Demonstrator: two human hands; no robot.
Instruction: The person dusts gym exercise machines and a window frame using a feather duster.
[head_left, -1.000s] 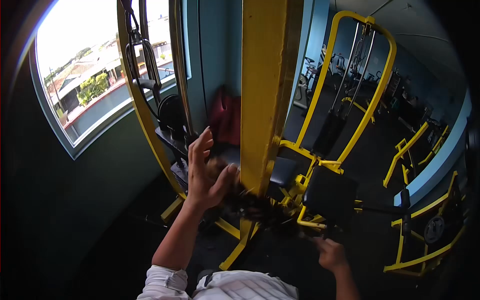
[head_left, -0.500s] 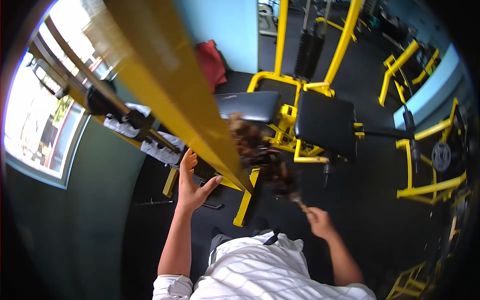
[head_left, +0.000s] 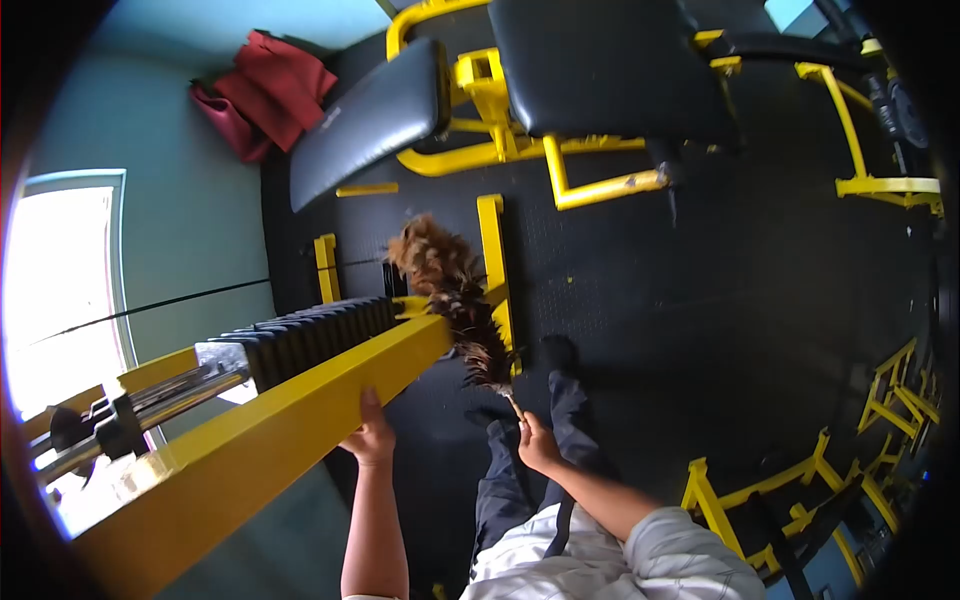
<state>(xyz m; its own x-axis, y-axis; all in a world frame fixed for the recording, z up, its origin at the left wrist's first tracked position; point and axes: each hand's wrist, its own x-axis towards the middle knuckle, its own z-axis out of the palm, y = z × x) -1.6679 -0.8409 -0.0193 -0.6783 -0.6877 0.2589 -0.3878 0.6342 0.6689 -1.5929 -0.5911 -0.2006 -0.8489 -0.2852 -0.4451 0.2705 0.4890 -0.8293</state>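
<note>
In my right hand [head_left: 540,445] is the thin handle of a feather duster [head_left: 455,295], its fingers closed round it. Brown feathers tilt up and to the left, beside the end of a yellow machine post [head_left: 300,410]; whether they touch it I cannot tell. My left hand [head_left: 372,435] grips that post from below, thumb on the near face and the other fingers hidden behind. A black weight stack [head_left: 320,335] lies just beyond the post, along with metal guide rods [head_left: 175,405].
A padded black bench [head_left: 610,70] on a yellow frame stands ahead. Red mats [head_left: 265,95] lean by the wall at upper left, above a bright window [head_left: 70,260]. More yellow machines [head_left: 780,490] stand at the right. My feet are on black rubber flooring [head_left: 720,290].
My left hand, spread beside the post before, now holds it. The duster has swung to the left with my right hand. My view has turned and tipped further down.
</note>
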